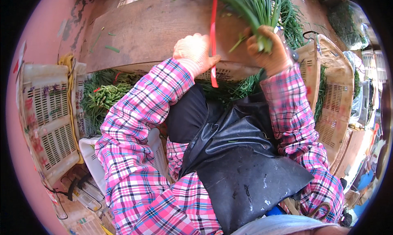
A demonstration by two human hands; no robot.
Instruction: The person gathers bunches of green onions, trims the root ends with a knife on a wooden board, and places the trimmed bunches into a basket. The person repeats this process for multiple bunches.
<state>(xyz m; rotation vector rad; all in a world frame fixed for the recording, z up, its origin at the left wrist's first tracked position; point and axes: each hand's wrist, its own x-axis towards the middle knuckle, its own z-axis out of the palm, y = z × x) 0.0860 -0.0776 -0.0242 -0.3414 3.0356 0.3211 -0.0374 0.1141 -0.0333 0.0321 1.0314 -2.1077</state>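
My left hand [196,52] rests at the near edge of a brown wooden board [141,29], its fingers curled. Its thumb lies across a red plastic strip [213,29], which runs over the board and hangs past the edge; the fingertips are hidden. To the right, my right hand [270,52] grips a bunch of long green leaves [251,8], apparently garlic chives. Their pale cut ends point down by the palm, and the leaves fan up towards the top rim, blurred there. A few cut leaf bits [112,48] lie on the board's left part.
Below the board lie bundled greens [107,97] with red ties. Plastic crates stand on the left [52,112] and right [333,90]. More loose greens [290,23] lie beyond my right hand. A black apron [245,173] covers my lap, and a pink wall [43,35] rises at left.
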